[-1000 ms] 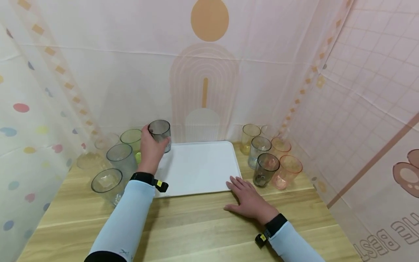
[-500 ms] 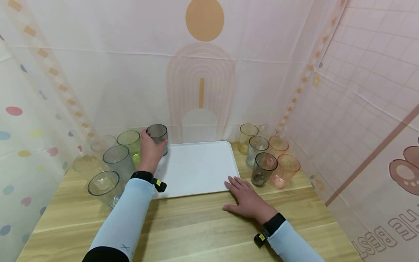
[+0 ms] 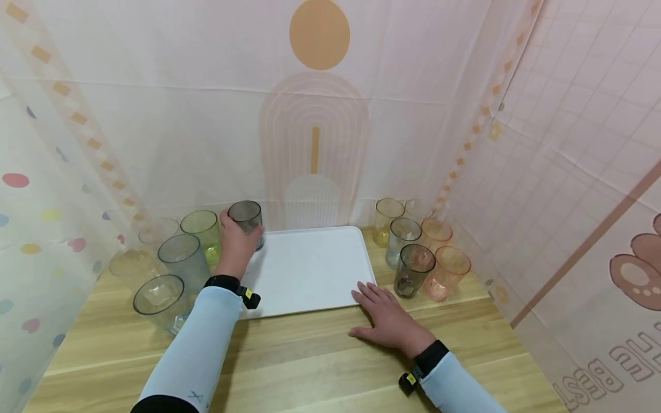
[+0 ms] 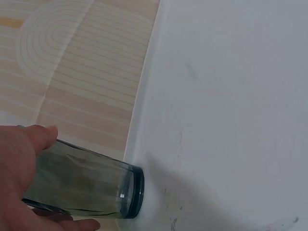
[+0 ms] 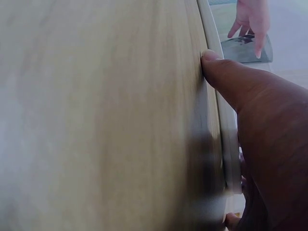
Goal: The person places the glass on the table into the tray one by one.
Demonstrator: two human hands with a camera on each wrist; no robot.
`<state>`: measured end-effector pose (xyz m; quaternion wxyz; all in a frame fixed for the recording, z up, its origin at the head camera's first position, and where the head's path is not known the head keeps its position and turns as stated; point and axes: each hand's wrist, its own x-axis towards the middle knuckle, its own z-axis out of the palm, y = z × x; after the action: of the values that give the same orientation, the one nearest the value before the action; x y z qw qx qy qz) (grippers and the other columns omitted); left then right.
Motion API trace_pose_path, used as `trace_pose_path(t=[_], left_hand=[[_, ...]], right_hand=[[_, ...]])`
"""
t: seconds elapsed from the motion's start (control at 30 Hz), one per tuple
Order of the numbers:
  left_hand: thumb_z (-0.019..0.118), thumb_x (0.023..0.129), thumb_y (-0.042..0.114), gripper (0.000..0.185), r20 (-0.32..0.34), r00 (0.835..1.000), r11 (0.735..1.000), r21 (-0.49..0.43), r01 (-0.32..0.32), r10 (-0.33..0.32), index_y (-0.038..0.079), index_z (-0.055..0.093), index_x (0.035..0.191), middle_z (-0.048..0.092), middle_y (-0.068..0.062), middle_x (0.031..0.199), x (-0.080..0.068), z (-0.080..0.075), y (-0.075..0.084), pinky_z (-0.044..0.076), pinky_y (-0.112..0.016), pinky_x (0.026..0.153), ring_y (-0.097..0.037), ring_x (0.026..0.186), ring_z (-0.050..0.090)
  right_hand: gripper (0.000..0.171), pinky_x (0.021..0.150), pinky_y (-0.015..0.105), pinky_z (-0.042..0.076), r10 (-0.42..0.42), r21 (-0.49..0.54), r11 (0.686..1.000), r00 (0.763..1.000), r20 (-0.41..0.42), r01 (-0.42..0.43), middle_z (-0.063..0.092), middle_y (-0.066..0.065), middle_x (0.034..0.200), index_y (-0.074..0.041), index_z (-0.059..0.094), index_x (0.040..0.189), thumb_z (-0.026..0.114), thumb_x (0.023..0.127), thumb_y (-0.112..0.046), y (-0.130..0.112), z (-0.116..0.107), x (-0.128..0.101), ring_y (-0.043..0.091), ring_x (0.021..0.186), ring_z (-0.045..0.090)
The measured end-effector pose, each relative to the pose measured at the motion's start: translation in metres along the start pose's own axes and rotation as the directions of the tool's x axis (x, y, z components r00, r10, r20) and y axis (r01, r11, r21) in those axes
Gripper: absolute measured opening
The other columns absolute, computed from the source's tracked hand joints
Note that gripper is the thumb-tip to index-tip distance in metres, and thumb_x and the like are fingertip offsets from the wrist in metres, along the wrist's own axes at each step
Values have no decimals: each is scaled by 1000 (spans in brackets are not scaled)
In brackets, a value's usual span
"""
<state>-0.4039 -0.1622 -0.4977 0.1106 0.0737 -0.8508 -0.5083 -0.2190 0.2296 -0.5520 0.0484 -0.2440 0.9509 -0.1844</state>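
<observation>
My left hand [image 3: 234,244] grips a smoky grey glass [image 3: 246,221] upright at the far left corner of a white tray [image 3: 310,269]. The left wrist view shows the grey glass [image 4: 89,185] with its base on the white tray [image 4: 231,110], thumb and fingers [image 4: 29,144] wrapped around it. My right hand [image 3: 384,315] lies flat and open on the wooden table [image 3: 310,355], fingertips at the tray's near right corner. In the right wrist view its thumb [image 5: 226,82] presses the tray's rim [image 5: 219,103].
Several tinted glasses stand left of the tray, among them a green one [image 3: 201,229] and two greyish ones [image 3: 178,261]. Right of the tray stands another cluster: yellow [image 3: 387,221], dark grey [image 3: 411,269], orange [image 3: 448,272]. Patterned cloth walls close in on three sides.
My left hand has lowered the grey glass down onto the tray's far left corner. The right hand has stayed flat beside the tray.
</observation>
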Motion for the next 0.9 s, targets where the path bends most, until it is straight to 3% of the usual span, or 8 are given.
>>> trace_pose_path(t=[0.13, 0.27, 0.43, 0.57, 0.63, 0.7, 0.8, 0.9], left_hand=[[77, 105, 33, 116, 6, 1000, 1000, -6, 3, -3, 13, -14, 175, 7, -30, 181, -7, -3, 0, 26, -60, 133, -47, 166, 19], [76, 106, 35, 118, 0, 1000, 1000, -2, 13, -13, 13, -17, 175, -1, -26, 183, -26, -12, 3, 21, -61, 134, -46, 167, 12], [72, 108, 32, 110, -15, 999, 999, 43, -29, 30, 8, -10, 176, 3, -27, 183, -69, -21, 0, 21, -64, 134, -48, 167, 15], [71, 108, 29, 96, 4, 991, 986, 103, -131, 132, 1, 8, 175, 19, -32, 177, -111, -34, -3, 27, -68, 130, -52, 162, 26], [73, 107, 23, 85, 7, 977, 974, 87, -211, 211, -2, 23, 171, 29, -33, 172, -132, -41, -3, 33, -68, 127, -51, 158, 32], [75, 104, 13, 71, -18, 953, 952, 52, -303, 304, -6, 39, 162, 38, -32, 165, -153, -50, -4, 42, -63, 122, -48, 153, 38], [79, 97, -1, 51, -91, 914, 919, 39, -393, 395, -7, 58, 143, 49, -22, 156, -182, -67, -7, 50, -35, 114, -30, 145, 47], [78, 91, -7, 34, -211, 853, 877, 70, -474, 478, -7, 69, 124, 61, -18, 141, -204, -87, -13, 47, -15, 99, -11, 132, 51]], right_hand=[[93, 133, 66, 21, 0, 6, 1000, 1000, 0, 0, 27, 9, 182, -14, 40, 173, 70, 102, -66, 0, 3, 1, 36, 169, 21], [92, 133, 66, 22, -3, 11, 1000, 1000, -1, 3, 28, 10, 182, -14, 41, 172, 71, 102, -65, -2, 4, 4, 37, 168, 22], [93, 132, 67, 23, -10, 3, 1000, 1000, 3, 10, 29, 10, 182, -14, 41, 172, 71, 101, -67, -3, 8, 3, 38, 168, 23], [93, 133, 67, 23, -16, 4, 1000, 1000, 3, 16, 28, 9, 182, -14, 40, 173, 70, 102, -67, -3, 8, 4, 37, 168, 21], [93, 133, 66, 22, -13, -3, 1000, 1000, -2, 13, 27, 9, 182, -15, 40, 173, 70, 102, -67, -4, 7, 5, 36, 168, 21], [93, 133, 66, 22, -14, -10, 1000, 1000, -13, 14, 28, 9, 182, -15, 40, 173, 70, 102, -67, -4, 5, 5, 36, 168, 21], [93, 133, 66, 22, -18, -14, 1000, 1000, -13, 17, 28, 10, 182, -14, 40, 173, 70, 102, -66, -4, 2, 4, 37, 168, 21], [92, 132, 68, 23, -20, -3, 1000, 1000, -12, 20, 29, 13, 181, -12, 41, 172, 72, 102, -64, -4, 1, 2, 39, 168, 22]])
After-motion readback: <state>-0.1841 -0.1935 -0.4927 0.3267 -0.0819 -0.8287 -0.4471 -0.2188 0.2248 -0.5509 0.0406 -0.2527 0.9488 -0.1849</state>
